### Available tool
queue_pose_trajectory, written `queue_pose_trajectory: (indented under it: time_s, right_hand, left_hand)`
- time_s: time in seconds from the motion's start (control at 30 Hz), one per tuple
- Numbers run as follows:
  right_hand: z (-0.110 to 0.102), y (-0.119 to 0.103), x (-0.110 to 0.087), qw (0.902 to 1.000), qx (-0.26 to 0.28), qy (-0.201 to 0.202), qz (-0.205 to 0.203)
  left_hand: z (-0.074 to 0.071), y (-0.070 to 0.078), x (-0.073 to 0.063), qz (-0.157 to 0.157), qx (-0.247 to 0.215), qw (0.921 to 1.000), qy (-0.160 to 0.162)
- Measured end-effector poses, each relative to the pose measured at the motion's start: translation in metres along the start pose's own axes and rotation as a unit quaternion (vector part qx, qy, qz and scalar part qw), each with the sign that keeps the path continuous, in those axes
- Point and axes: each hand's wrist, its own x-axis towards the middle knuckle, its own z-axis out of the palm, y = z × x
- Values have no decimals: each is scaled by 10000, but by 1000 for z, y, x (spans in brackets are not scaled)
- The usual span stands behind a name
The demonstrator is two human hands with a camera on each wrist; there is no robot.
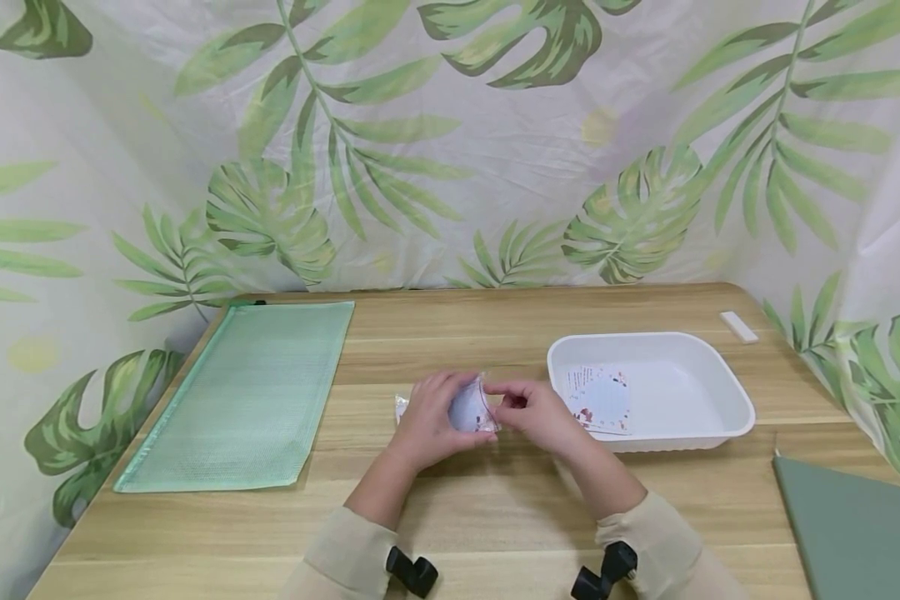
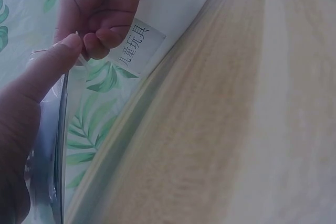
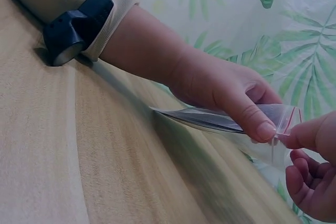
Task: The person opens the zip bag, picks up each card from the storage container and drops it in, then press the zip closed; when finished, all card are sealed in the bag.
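A clear zip bag [image 1: 471,408] with pale printed paper inside is held in my left hand [image 1: 431,425], between thumb and fingers. My right hand [image 1: 536,412] pinches the bag's open-end edge, near the red zip line, with thumb and forefinger. In the right wrist view the zip bag [image 3: 220,118] looks thin and flat, its clear end between both hands. The left wrist view shows the left thumb close to the right hand [image 2: 100,14]. A crinkled clear plastic piece [image 1: 401,406] shows left of my left hand; whether it belongs to the bag I cannot tell.
Right of the hands stands a white tray [image 1: 682,437], with printed paper sheets [image 1: 598,400] leaning at its left end. A green mesh pouch [image 1: 247,392] lies at left. A green folder-like item [image 1: 855,525] is at front right, a small white block [image 1: 738,327] at back right.
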Motion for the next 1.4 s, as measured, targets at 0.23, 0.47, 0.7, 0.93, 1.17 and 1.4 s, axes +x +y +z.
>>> queue_pose_trajectory:
  time_s: [0.23, 0.47, 0.7, 0.93, 1.17, 1.4]
  right_hand:
    - [3, -1, 0, 10000, -10, 8, 17]
    - [-25, -13, -8, 9984, -266, 492, -23]
    - [-74, -4, -6, 9919, -797, 969, 211]
    - [-119, 19, 4, 9779, -1449, 1178, 942]
    - [-145, 40, 12, 9640, -1862, 740, 1748]
    - [-152, 54, 17, 9567, -2072, 519, 1976]
  left_hand:
    - [0, 1, 0, -84, -30, 9999, -81]
    - [0, 1, 0, -153, -6, 9998, -88]
    - [0, 2, 0, -230, 22, 9997, -113]
    - [1, 1, -1, -319, -9, 9993, -186]
    - [2, 0, -1, -336, -20, 9992, -221]
    - [2, 0, 0, -275, 8, 9995, -182]
